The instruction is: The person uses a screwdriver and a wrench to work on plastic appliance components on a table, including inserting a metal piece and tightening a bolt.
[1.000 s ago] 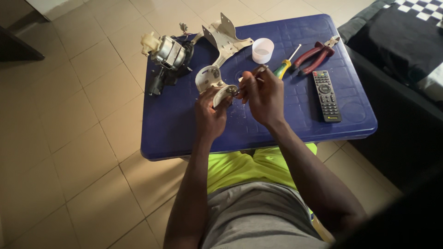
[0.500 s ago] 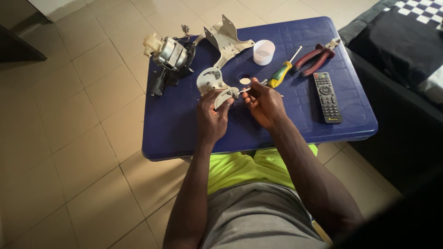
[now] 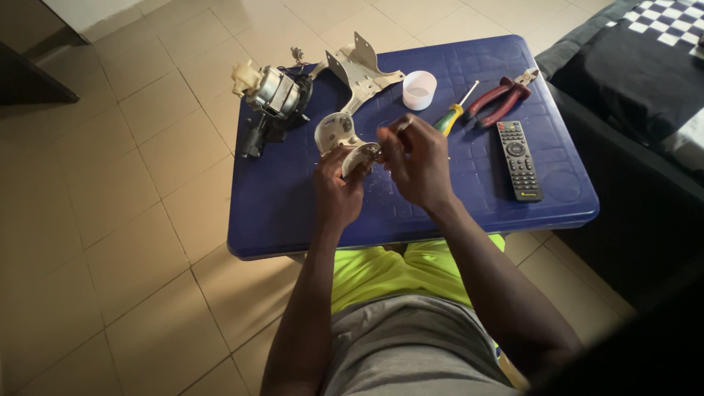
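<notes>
Cream metal bracket piece (image 3: 350, 150), which we grip in our curled left hand (image 3: 339, 192) above the blue table (image 3: 308, 220), steadied so our right hand (image 3: 418, 163) can pinch something small against it; beyond lie motor (image 3: 275, 92), white cup (image 3: 419, 90), screwdriver (image 3: 453, 114), pliers (image 3: 501, 97), remote (image 3: 519, 159).

A single head-worn camera looks steeply down and forward from above the seated person's lap at close range, framing the blue table (image 3: 513, 209) in the upper centre and tiled floor (image 3: 110, 220) across the left.
</notes>
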